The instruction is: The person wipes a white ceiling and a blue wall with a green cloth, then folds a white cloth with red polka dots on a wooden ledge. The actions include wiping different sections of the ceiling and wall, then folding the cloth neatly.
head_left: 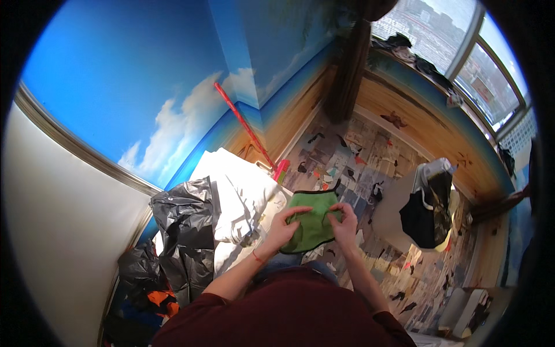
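Note:
A green piece of fabric with black edging (311, 236) is stretched between my two hands in front of my body. My left hand (281, 227) pinches its left part, thumb and forefinger reaching over the green face. On the opposite side, my right hand (345, 224) grips the fabric near its right edge between thumb and fingers. A short black strip rises from the upper right corner. Beside my left forearm lies a heap of white cloth (236, 195), with a black plastic bag (184, 230) against it.
A red-handled broom (243, 121) leans on the painted wall. Fabric scraps (325, 171) litter the wood-look floor. To the right stands a box (392, 212) with black cloth over its edge; another box (459, 310) is lower right. Dark cloths lie on the windowsill (427, 67).

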A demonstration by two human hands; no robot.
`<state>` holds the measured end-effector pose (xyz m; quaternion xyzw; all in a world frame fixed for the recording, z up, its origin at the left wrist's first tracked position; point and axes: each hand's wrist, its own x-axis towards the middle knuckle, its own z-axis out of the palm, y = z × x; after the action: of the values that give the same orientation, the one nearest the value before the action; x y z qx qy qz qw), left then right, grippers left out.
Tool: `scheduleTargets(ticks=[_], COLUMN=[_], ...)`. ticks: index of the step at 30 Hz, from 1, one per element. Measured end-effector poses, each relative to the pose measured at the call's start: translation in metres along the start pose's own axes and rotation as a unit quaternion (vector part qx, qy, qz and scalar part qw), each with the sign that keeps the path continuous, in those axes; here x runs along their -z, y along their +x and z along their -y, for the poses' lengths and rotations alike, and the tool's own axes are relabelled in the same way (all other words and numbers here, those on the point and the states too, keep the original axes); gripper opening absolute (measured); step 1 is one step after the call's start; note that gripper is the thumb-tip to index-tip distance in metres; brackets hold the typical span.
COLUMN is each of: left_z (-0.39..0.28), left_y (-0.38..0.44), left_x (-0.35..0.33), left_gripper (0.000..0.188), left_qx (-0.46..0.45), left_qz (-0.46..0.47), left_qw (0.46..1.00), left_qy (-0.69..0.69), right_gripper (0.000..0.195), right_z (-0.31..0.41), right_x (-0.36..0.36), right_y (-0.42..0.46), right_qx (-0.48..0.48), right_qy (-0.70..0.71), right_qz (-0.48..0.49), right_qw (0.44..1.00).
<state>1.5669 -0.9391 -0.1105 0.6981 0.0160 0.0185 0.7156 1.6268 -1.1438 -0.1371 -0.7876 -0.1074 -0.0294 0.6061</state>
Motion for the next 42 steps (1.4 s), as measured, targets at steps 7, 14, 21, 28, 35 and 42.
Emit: scheduleTargets(ticks=[7,14,21,28,35,42], left_z=[-0.041,-0.089,-0.099,-0.108,-0.102,-0.115], left_y=[0.090,0.172,0.260,0.339,0.345,0.310], left_x=[0.059,0.103,0.112,0.108,0.113,0.175], left_gripper=[0.052,0.053,0.052,0.059,0.052,0.063], left_qx=[-0.151,-0.206,-0.215,-0.176,-0.091,-0.025], left_qz=[-0.164,-0.296,-0.393,-0.454,-0.504,-0.587], left_qw=[0.945,0.870,0.780,0.746,0.663,0.548], left_qy=[0.239,0.337,0.438,0.455,0.546,0.596], right_gripper=[0.012,0.013,0.015,0.019,0.026,0.019], right_z=[0.041,0.077,0.065,0.053,0.052,0.120], right_x=[-0.031,-0.090,-0.119,-0.132,-0.176,-0.269], right_y=[0.135,0.280,0.402,0.498,0.539,0.510], right_qx=[0.097,0.207,0.132,0.072,0.013,0.303], right_qy=[-0.038,0.117,0.237,0.258,0.226,0.226], right_qz=[0.038,0.119,0.235,0.339,0.507,0.445], right_qw=[0.994,0.964,0.933,0.902,0.831,0.812])
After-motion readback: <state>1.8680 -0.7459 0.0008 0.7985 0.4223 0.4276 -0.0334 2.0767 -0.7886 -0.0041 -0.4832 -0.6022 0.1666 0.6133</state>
